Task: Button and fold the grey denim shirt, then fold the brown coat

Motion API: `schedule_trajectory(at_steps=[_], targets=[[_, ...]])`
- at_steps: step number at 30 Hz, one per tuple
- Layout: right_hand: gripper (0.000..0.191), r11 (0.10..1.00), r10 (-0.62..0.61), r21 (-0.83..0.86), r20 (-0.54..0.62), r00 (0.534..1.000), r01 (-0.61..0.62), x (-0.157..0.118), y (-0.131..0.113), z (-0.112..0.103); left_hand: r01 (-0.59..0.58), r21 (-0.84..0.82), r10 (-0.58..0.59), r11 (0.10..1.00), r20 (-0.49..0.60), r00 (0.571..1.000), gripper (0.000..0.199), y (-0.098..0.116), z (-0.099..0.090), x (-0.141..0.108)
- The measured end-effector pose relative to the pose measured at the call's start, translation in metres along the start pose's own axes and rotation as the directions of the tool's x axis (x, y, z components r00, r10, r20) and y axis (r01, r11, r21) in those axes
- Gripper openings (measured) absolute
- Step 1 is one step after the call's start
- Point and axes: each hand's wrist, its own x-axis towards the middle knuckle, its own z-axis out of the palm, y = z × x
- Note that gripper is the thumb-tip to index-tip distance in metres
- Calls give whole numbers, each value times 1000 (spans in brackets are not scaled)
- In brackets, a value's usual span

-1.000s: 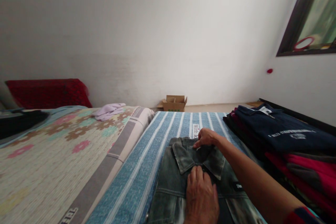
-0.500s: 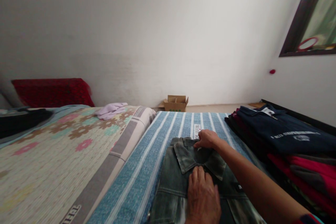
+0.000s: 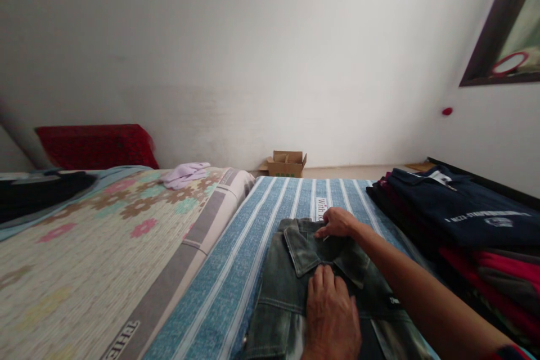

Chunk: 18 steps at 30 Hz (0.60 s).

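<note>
A dark grey-green denim jacket (image 3: pixel 280 287) lies folded on the blue striped bed cover, its pointed collar facing away from me. My left hand (image 3: pixel 331 309) rests flat on the jacket's front, just below the collar opening, fingers stretched forward. Reaching in from the right, my right hand (image 3: pixel 337 222) pinches the back of the collar between thumb and fingers. The forearm covers part of the jacket's right side.
At the right stands a stack of folded clothes, a navy top (image 3: pixel 476 208) uppermost. A flowered bed (image 3: pixel 139 259) fills the left, bearing a lilac cloth (image 3: pixel 183 175) and dark garment (image 3: pixel 42 197). An open cardboard box (image 3: pixel 287 164) sits by the wall (image 3: pixel 270 67).
The whole scene has shifted slightly to the right as the camera turned left. Both hands keep nearly the same places on the jacket.
</note>
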Motion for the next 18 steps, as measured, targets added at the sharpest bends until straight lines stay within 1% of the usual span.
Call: schedule_trajectory(at_steps=[6, 8, 10, 13, 18], targets=[[53, 997, -29, 66, 6, 1000, 29, 2, 1, 4, -6, -5, 6, 1000, 4, 1000, 29, -1, 0, 2], [48, 994, -59, 88, 8, 998, 58, 1, -1, 4, 0, -4, 0, 1000, 12, 1000, 29, -1, 0, 1], [38, 990, -94, 102, 0, 996, 94, 0, -4, 4, 0, 8, -1, 1000, 25, 1000, 30, -1, -1, 1], [24, 987, -120, 98, -43, 992, 124, -4, -10, 6, -2, 19, 1, 1000, 41, 999, 33, 0, -3, -1], [18, 991, -113, 51, -119, 986, 120, -8, -16, 12, 10, 29, -12, 1000, 70, 997, 35, 2, -5, 0]])
